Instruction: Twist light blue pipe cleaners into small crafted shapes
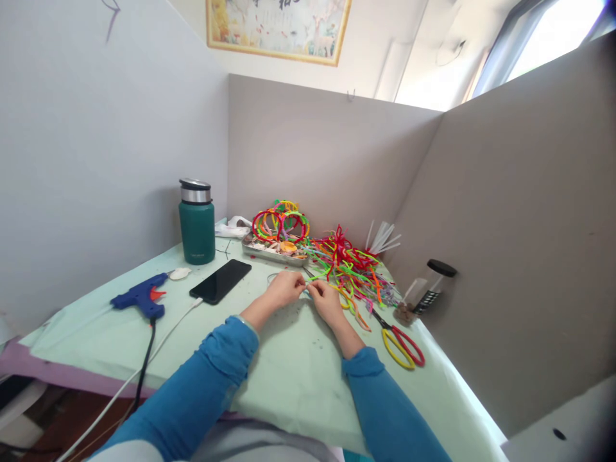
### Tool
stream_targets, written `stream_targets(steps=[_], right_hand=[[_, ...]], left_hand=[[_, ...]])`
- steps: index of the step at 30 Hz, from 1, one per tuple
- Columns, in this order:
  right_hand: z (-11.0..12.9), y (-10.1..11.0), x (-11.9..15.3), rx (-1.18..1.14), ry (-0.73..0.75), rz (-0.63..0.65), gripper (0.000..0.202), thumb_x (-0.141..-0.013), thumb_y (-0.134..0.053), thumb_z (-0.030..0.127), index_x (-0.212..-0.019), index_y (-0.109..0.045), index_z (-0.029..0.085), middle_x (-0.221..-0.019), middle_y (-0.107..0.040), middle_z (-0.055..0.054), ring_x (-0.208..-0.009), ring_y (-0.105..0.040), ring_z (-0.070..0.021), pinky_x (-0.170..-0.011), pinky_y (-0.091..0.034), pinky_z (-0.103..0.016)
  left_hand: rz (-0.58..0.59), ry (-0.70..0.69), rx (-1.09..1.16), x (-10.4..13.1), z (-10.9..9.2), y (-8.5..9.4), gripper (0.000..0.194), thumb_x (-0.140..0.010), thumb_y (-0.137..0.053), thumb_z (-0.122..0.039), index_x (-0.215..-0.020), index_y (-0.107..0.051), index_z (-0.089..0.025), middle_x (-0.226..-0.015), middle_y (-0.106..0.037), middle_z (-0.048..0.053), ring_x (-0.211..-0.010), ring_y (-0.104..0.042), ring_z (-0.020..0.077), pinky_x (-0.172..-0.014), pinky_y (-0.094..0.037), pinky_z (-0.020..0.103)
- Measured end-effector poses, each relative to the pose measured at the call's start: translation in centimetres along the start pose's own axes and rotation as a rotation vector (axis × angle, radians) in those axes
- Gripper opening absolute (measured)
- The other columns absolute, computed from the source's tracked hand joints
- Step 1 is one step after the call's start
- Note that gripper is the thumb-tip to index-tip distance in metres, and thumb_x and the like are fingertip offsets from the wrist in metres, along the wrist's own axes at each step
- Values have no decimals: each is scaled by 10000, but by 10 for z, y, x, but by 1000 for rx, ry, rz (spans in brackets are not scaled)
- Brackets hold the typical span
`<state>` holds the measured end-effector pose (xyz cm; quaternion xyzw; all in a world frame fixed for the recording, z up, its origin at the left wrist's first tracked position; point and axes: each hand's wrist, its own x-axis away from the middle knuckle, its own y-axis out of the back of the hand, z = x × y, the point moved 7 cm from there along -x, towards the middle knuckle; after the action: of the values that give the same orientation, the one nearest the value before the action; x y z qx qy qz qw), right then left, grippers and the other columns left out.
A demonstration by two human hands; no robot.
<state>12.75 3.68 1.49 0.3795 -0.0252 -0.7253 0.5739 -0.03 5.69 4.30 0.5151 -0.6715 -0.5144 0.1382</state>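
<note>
My left hand [285, 288] and my right hand [325, 299] are close together above the middle of the table, their fingertips pinched and nearly touching. What they hold between them is too small to name. Just behind and to the right lies a tangled heap of colourful fuzzy stems [349, 266]. A metal tray [274, 256] with small pieces in it stands behind my hands, and several coloured fuzzy rings [267, 226] rest on it. Scissors [402, 343] with red and yellow handles lie right of my right hand.
A black phone [221, 281] with a white cable, a blue glue gun [142, 296] and a green bottle [197, 231] are on the left. White sticks [384, 239] and a clear jar [426, 292] stand at the right. Grey partitions [317, 147] surround the table [293, 385].
</note>
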Motion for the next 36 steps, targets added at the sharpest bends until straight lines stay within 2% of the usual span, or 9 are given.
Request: stream_targets(steps=[15,23,36], right_hand=[[-1,-1,0,59,2,16,278,-844,-474,401,-753,-615,180,-686,-597,-12,-652,-516,-162,-585,-337,-253],[3,-7,1,178,75,68,180,-837,-511,302,-779,-633,182,-750,-604,-25,-668,-515,-158,-610,-337,-260],[6,-10,2,273,73,127,173,-826,-538,236,-731,-676,194,-765,-620,-30,-715,-544,-160,-651,-363,-260]], left_hand=[[-59,-15,-28,-4,2,2,247,-813,-507,-266,-896,-727,-189,-851,-716,55,-777,-609,165,-724,-436,233],[-49,-27,-17,-3,1,2,258,-801,-497,-237,-902,-730,-193,-851,-718,46,-769,-607,156,-725,-437,225],[-93,-24,-11,-4,3,3,274,-774,-502,-233,-928,-725,-192,-886,-718,47,-795,-623,163,-738,-458,229]])
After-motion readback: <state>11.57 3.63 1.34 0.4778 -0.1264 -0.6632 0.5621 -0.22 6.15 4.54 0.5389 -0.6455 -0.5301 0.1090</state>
